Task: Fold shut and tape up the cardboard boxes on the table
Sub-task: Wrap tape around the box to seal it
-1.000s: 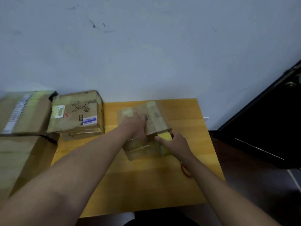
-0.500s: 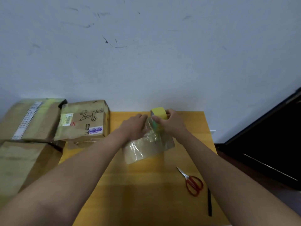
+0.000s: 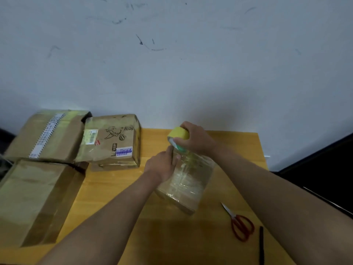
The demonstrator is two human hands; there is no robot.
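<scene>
Head view: small brown cardboard box [image 3: 188, 185], its top glossy with clear tape, lies mid-desk on the orange wooden desk [image 3: 152, 226], turned at an angle.

Right hand [image 3: 194, 139] sits above the box's far end, fingers curled round a yellow roll of tape [image 3: 177, 135]; the roll is lifted just off the box's far edge. A clear strip appears to run down from the roll to the box top, hard to make out.

Left hand [image 3: 163, 165] rests on the box's left side near the far end, fingers straight and pressing against the taped surface, directly below the roll. Fingertips nearly touch the right hand's thumb.

Red-handled scissors [image 3: 238, 223] lie on the desk right of the box, near but apart from it, blades pointing towards the wall. Thin black stick [image 3: 261, 245] just right of the scissors; can't tell what it is.

Left side: printed brown carton with a blue label [image 3: 112, 142] at the desk's far left corner. Beside it a large carton with a long white label [image 3: 47, 136], and a plain large carton [image 3: 36, 199] nearer me.
</scene>
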